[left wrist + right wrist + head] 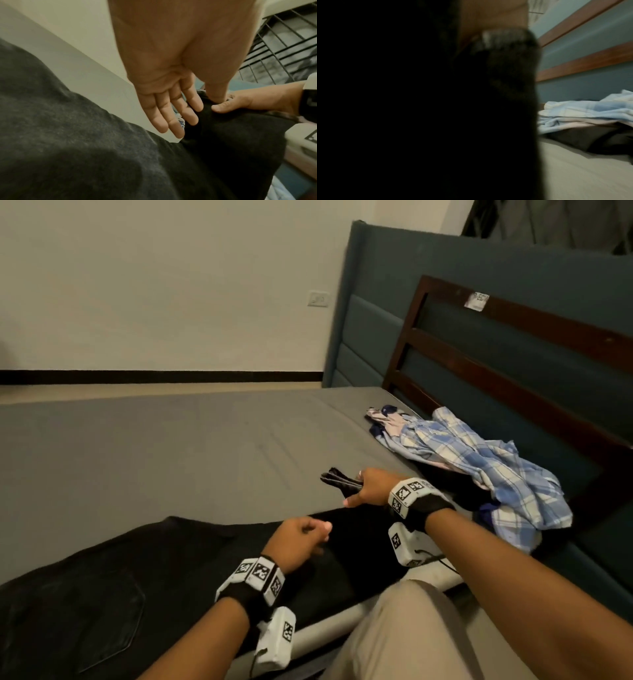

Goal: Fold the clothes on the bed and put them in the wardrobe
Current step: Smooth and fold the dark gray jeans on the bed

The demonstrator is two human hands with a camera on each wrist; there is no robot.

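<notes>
Black trousers lie flat along the near edge of the grey bed, back pocket facing up. My right hand grips their bunched far end and lifts it off the sheet. In the left wrist view its thumb pinches the dark cloth. My left hand hovers just above the trousers with relaxed fingers, holding nothing. The right wrist view is mostly covered by the black cloth.
A crumpled blue plaid shirt and a pink and navy garment are piled by the dark wooden headboard. A teal padded panel stands behind it. My tan-trousered leg is at the bed's edge.
</notes>
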